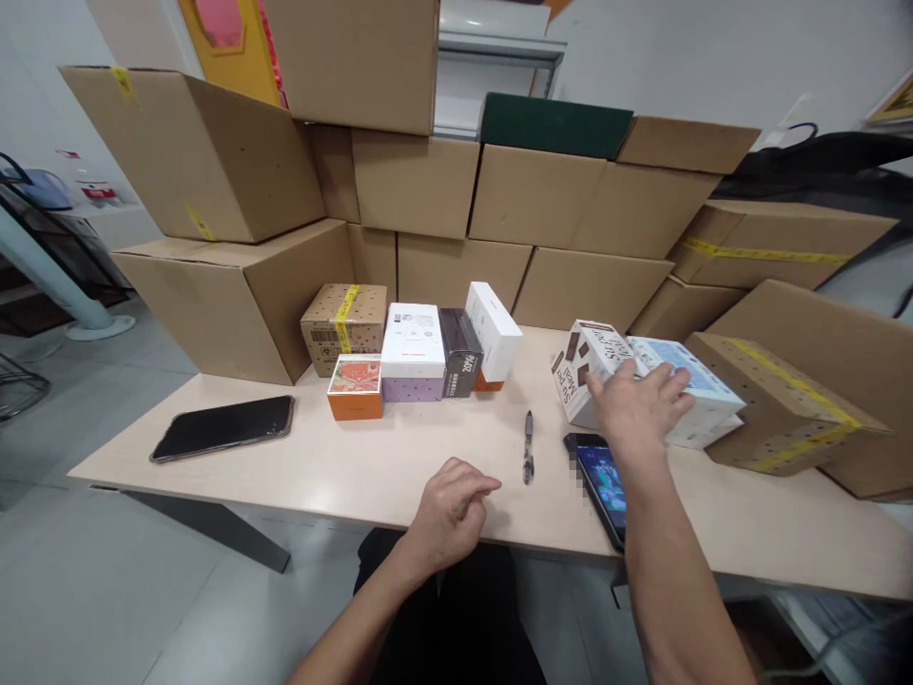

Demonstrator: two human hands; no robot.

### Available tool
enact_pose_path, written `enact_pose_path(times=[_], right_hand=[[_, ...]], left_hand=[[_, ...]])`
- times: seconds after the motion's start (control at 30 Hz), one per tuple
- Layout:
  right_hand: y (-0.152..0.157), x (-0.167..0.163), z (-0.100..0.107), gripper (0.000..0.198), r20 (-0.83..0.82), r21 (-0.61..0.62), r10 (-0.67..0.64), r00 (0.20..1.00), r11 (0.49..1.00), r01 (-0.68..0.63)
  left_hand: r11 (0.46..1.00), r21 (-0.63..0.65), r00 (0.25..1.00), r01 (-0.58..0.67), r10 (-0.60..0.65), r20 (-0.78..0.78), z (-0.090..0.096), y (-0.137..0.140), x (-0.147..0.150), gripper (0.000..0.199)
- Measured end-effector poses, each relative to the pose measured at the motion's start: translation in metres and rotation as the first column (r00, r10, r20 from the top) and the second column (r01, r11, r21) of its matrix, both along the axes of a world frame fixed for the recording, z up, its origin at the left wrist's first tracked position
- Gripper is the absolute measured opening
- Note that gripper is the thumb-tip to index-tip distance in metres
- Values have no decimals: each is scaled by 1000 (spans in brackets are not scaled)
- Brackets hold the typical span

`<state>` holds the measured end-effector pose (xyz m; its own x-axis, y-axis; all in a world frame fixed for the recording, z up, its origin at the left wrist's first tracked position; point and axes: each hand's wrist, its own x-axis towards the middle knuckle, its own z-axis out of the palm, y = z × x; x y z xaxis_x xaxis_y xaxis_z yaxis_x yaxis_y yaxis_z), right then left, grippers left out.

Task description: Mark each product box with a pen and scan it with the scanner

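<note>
My right hand (638, 404) reaches over two boxes at the right, its fingers spread. It overlaps the white "Super Meal" box (574, 395) with brown squares and the white-and-blue box (703, 385) beside it; whether it presses on them I cannot tell. My left hand (453, 509) is held at the table's front edge, index finger stretched to the right, the others loosely bent, with nothing in it. Between the hands lies a pen (528, 447). Under my right wrist is a device with a lit screen (605, 480), partly hidden by the forearm.
A dark phone (224, 427) lies at the table's left. Mid-table stand an orange box (355, 401), a white-and-purple box (412, 352), a dark box (460, 354), a white box (494, 331) and a taped carton (344, 323). Large cardboard boxes (542, 195) wall the back.
</note>
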<state>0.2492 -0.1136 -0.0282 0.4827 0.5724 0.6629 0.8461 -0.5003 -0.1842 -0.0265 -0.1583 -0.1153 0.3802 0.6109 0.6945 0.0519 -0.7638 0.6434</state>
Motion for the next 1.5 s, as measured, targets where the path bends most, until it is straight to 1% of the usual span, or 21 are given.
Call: enact_pose_path(times=[0.07,0.17,0.27,0.33,0.4,0.5,0.57,0.67,0.77,0.87,0.9,0.93,1.0,1.07,1.13,1.17,1.27,1.33,1.4,1.47,1.5], right_hand=[[0,-1,-6,49,53,-26,20,998,999,-18],[0,-9,-7,42,96,-32,54,994,998,-51],[3,-13,-4,40,-9,-44,100,995,994,-100],[7,-11,-3,45,-114,-35,118,986,992,-123],[12,-5,-5,52,-200,9,129,971,992,-129],[18,2,-8,53,-256,92,154,954,987,-135],[15,4,-6,52,-247,133,174,953,981,-144],[-5,0,5,54,-177,255,237,955,949,-188],[-47,-9,23,56,-62,459,308,950,853,-246],[-95,-17,35,54,-100,569,387,917,778,-266],[-109,-21,36,54,-109,590,443,890,749,-301],[-120,-24,35,53,-113,618,534,838,698,-362],[-132,-31,30,49,-132,631,717,685,594,-500],[-133,-41,21,44,-183,579,840,511,512,-634],[-123,-53,13,41,-238,483,890,389,456,-747],[-116,-60,10,40,-258,435,903,345,427,-793],[-89,-80,0,38,-303,323,921,245,341,-883],[-72,-89,-7,38,-348,294,918,191,300,-907],[-59,-93,-14,39,-407,324,904,130,276,-905],[-51,-93,-21,46,-469,390,880,80,288,-875],[-49,-93,-25,52,-499,418,864,68,309,-854]], left_hand=[[1000,-1,1000,-6,6,-4,0,0,0,43],[1000,-1,1000,-17,17,-19,0,0,0,43],[1000,4,999,-28,29,-30,-1,0,0,43],[999,7,999,-33,33,-35,-1,0,0,43],[999,13,999,-34,34,-36,-1,0,1,43],[999,21,999,-35,36,-35,0,0,1,43],[999,19,998,-38,39,-40,0,0,0,42],[999,4,998,-40,40,-42,1,1,0,42],[999,-13,999,-42,41,-8,0,1,0,43],[993,-34,984,-109,113,134,-3,-1,0,40],[986,-61,966,-154,163,203,-4,-1,-1,38],[974,-99,936,-203,223,272,-5,-1,-2,35],[935,-198,853,-294,350,386,-4,1,-8,32],[889,-283,765,-359,454,457,1,4,-16,32],[854,-332,703,-402,519,486,7,10,-27,32],[840,-347,691,-416,540,480,9,12,-33,33],[818,-383,716,-429,567,408,11,18,-49,37],[810,-425,749,-405,560,353,6,20,-56,40],[796,-474,767,-377,555,321,1,21,-60,43],[783,-501,772,-368,558,305,-4,21,-62,43],[783,-502,775,-368,556,300,-5,20,-62,42]])
